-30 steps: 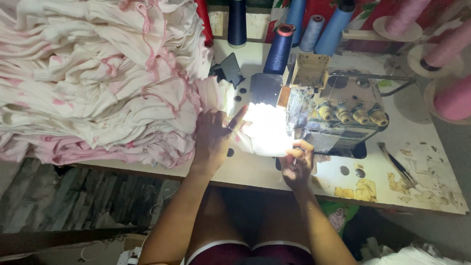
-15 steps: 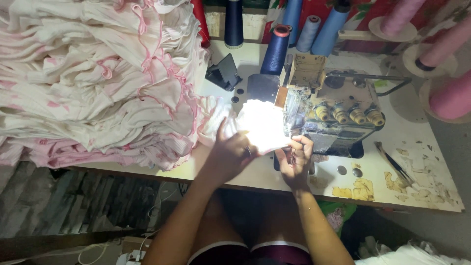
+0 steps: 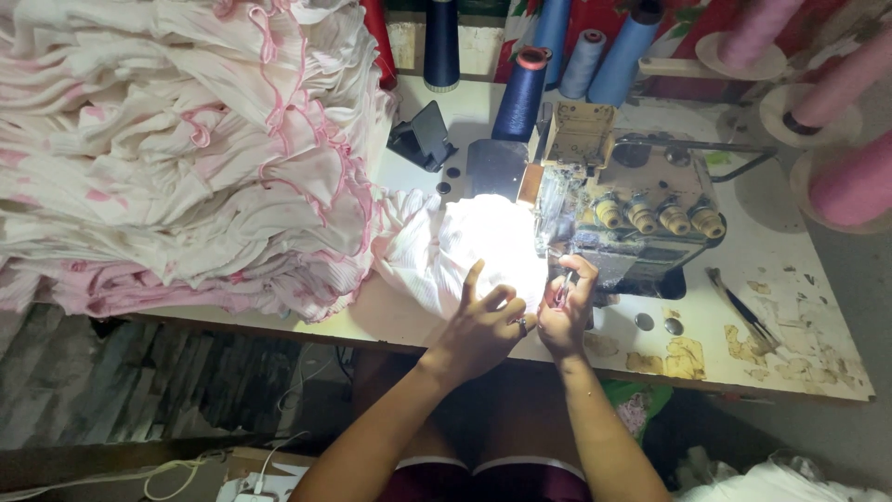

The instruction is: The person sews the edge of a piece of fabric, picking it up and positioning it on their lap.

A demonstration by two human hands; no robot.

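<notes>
White fabric: the piece (image 3: 465,246) in hand lies on the near part of the table, just left of the sewing machine (image 3: 632,209), lit so hard by the lamp that its edge is washed out.
Left hand: your left hand (image 3: 483,325) rests flat on the cloth with fingers spread, pressing it to the table; keep that light, even pressure so the layers do not creep.
Right hand: your right hand (image 3: 567,311) sits just beside the machine's near left corner, thumb and fingers drawn together on a small slim thing, whether a tool or the cloth's edge I cannot tell.
Feed: judging from the hand positions, you are lining up the edge at the foot; bring the edge in straight and let the left hand steer, not pull.
Clearance: keep the right fingertips to the near side of the needle area, which the glare hides.
Stack: the pile of pink-trimmed white garments (image 3: 186,149) fills the far left and touches the working piece; keep its ruffles from dragging in.
Thread: the blue cone (image 3: 520,93) stands just behind the machine; leave its path free.
Table: the worn white table (image 3: 790,307) has loose tools (image 3: 739,311) at the right, well apart from your hands.
</notes>
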